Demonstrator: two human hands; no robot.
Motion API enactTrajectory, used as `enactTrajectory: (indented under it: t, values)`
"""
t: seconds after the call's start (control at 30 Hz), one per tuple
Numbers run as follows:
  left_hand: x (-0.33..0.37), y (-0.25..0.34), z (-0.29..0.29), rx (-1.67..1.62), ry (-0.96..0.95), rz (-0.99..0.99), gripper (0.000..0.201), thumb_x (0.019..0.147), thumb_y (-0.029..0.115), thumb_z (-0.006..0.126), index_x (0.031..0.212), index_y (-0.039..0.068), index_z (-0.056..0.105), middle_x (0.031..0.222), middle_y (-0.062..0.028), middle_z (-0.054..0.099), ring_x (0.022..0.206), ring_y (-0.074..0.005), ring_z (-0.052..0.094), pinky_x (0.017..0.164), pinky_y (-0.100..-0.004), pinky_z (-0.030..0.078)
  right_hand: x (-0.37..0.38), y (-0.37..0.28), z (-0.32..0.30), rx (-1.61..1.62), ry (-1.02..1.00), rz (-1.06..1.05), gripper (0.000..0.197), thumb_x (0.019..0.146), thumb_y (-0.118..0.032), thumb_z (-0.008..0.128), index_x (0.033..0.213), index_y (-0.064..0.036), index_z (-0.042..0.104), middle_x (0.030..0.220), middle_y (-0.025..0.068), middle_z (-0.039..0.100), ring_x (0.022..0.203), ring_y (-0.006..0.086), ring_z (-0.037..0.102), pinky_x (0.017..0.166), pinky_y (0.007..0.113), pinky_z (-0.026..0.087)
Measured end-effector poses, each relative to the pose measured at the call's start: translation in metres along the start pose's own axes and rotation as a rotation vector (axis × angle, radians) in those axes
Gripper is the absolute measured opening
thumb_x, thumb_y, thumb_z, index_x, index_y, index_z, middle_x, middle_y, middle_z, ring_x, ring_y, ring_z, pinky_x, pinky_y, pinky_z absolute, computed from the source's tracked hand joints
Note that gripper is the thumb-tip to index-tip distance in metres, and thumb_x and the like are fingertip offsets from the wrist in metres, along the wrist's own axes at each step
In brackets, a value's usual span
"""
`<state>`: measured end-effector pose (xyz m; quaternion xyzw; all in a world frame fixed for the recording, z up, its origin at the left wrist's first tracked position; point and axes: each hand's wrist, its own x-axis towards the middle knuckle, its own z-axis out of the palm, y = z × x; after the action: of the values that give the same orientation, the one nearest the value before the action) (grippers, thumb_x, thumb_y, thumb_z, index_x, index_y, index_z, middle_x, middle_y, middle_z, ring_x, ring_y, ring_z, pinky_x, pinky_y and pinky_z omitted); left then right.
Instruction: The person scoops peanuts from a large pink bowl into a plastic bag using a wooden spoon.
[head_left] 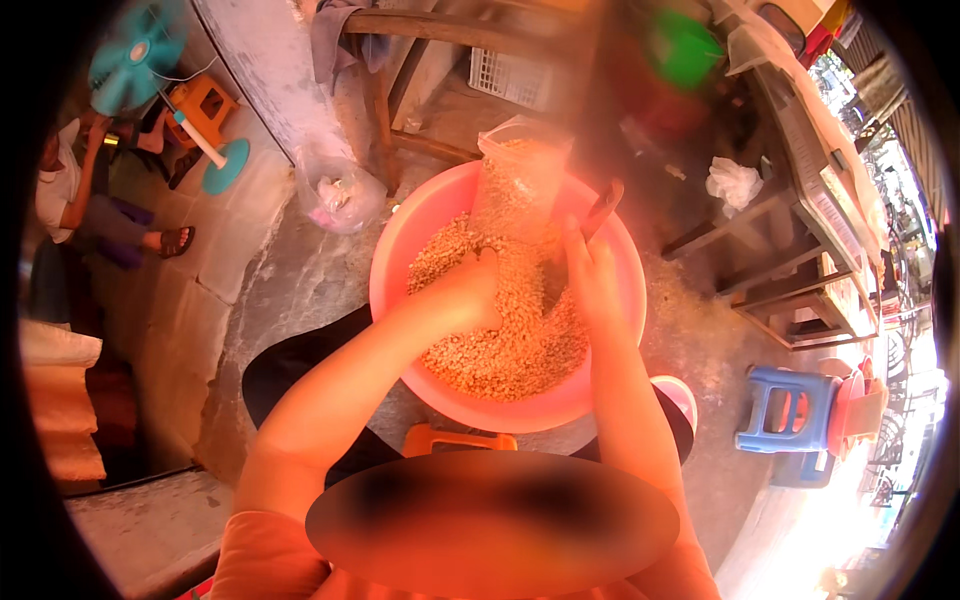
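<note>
In front of me stands a wide pink basin holding a heap of small tan kernels. A clear plastic bag, partly filled with the same kernels, leans upright in its far part. My left hand is down on the kernels beside the bag's lower part; its fingers are mostly hidden. At the basin's right side is my right hand, closed around a narrow brown handle-like piece that sticks up toward the rim. What that piece belongs to is hidden, and glare blurs the area.
An orange stool shows between my legs. A knotted clear bag lies left of the basin. Rightward are a table and a blue stool. Far left, a person sits near a teal fan.
</note>
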<state>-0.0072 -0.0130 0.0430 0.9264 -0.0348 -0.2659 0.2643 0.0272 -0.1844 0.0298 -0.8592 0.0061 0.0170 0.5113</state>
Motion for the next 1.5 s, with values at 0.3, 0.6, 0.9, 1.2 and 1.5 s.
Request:
enactTrajectory:
  t: [0.3,0.6,0.9,1.2,1.5]
  values:
    - [-0.005,0.001,0.015,-0.169,0.096,0.175,0.083,0.066,0.019,0.076,0.134,-0.003,0.033,0.129,-0.0251,0.041,0.116,-0.0365,0.048,0.096,-0.0379,0.042,0.016,0.024,0.019,0.212,-0.01,0.214,0.047,0.091,-0.042,0.047,0.077,0.0003,0.063,0.069,0.0108,0.061,0.073,0.0218,0.06,0.071,0.034,0.045]
    - [0.016,-0.039,0.019,-0.445,0.413,0.544,0.046,0.079,0.019,0.069,0.117,-0.002,0.055,0.121,-0.015,0.052,0.11,-0.0254,0.053,0.092,-0.0342,0.042,0.009,0.007,0.01,-0.009,0.04,0.068,0.036,0.09,-0.032,0.05,0.095,0.001,0.065,0.08,0.0177,0.066,0.081,0.028,0.065,0.071,0.036,0.047]
    - [0.028,-0.058,0.013,-0.28,0.641,0.183,0.04,0.079,0.026,0.063,0.103,-0.006,0.059,0.109,-0.0211,0.057,0.106,-0.0328,0.054,0.091,-0.0404,0.042,0.007,0.024,0.004,-0.054,-0.018,0.026,0.037,0.091,-0.032,0.051,0.098,0.0027,0.062,0.078,0.0209,0.064,0.078,0.0341,0.064,0.069,0.041,0.046]
    - [0.023,-0.054,0.007,-0.203,0.441,0.079,0.043,0.084,0.034,0.057,0.102,-0.006,0.057,0.11,-0.0263,0.055,0.106,-0.0382,0.052,0.091,-0.0438,0.041,-0.011,-0.011,-0.014,-0.026,0.302,-0.218,0.032,0.096,-0.027,0.044,0.097,-0.0005,0.061,0.092,0.0111,0.061,0.085,0.023,0.058,0.072,0.036,0.045]
    - [0.029,-0.056,0.007,-0.23,0.408,0.039,0.044,0.088,0.036,0.051,0.097,-0.007,0.057,0.108,-0.026,0.055,0.103,-0.0387,0.053,0.088,-0.0446,0.041,-0.003,0.001,-0.009,-0.443,0.331,-0.244,0.029,0.092,-0.029,0.051,0.101,-0.0024,0.059,0.095,0.0213,0.061,0.082,0.0371,0.061,0.072,0.043,0.048]
